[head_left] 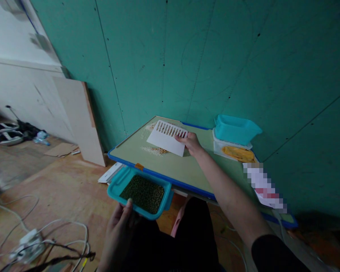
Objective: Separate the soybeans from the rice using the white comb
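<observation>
My left hand [123,217] grips the near rim of a turquoise plastic tub [167,198], thumb over the edge. Inside the tub lie small dark green beans [141,190]. The tub is held just below the table's front edge. Over the table, my right hand [190,142] pinches the right end of a flat white scraper [166,141] with a row of slots along one long side. On the table around the scraper are a pile of pale grains [151,126] and, nearer, white grains mixed with yellowish kernels [160,151], partly covered by the scraper.
The greenish table [187,172] has a blue edge. At its right stand a turquoise bin [236,130] on a clear container [219,147], a yellow cloth-like item [239,153] and a blurred-out packet [263,187]. A green wall rises behind. Cables and a power strip [30,243] lie on the floor.
</observation>
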`<state>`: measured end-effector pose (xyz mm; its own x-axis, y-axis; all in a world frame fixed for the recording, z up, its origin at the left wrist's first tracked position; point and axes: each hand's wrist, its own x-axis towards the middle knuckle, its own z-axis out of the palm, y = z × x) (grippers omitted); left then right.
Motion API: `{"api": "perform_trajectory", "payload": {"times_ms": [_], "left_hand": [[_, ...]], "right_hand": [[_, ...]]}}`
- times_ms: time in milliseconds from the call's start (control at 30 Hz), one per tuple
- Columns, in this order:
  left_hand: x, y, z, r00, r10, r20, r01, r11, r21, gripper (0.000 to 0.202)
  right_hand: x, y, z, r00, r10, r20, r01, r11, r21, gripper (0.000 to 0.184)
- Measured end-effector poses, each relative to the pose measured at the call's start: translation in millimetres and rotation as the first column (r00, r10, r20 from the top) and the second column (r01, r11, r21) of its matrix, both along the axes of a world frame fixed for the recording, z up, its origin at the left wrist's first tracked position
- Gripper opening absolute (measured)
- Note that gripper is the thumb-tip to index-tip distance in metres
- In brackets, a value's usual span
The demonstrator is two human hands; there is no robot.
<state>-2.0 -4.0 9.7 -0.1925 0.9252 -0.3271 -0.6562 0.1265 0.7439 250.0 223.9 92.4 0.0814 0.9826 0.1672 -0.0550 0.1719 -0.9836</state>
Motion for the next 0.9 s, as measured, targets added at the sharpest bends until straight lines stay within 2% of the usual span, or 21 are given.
{"api": "perform_trajectory", "payload": {"times_ms": [467,767,900], "left_hand": [[-1.4,-0.1,-6.8,0.999,0.012,-0.037,-0.013,0.999,-0.03,0.041],[0.3,-0.4,-3.1,0.999,-0.006,-0.05,0.008,1.0,0.028,0.033],[1.3,-0.3,-1.3,1.0,-0.006,-0.019,0.006,1.0,0.025,0.036]], "right_hand": [[-8.1,-6.3,2.9,0.996,0.05,0.07,-0.052,0.998,0.036,0.045],[-10.4,-1.9,-2.0,0.994,0.059,0.091,-0.063,0.997,0.047,0.046],[-10.5,-2.2,-2.3,0.99,0.051,0.132,-0.06,0.996,0.065,0.042]]}}
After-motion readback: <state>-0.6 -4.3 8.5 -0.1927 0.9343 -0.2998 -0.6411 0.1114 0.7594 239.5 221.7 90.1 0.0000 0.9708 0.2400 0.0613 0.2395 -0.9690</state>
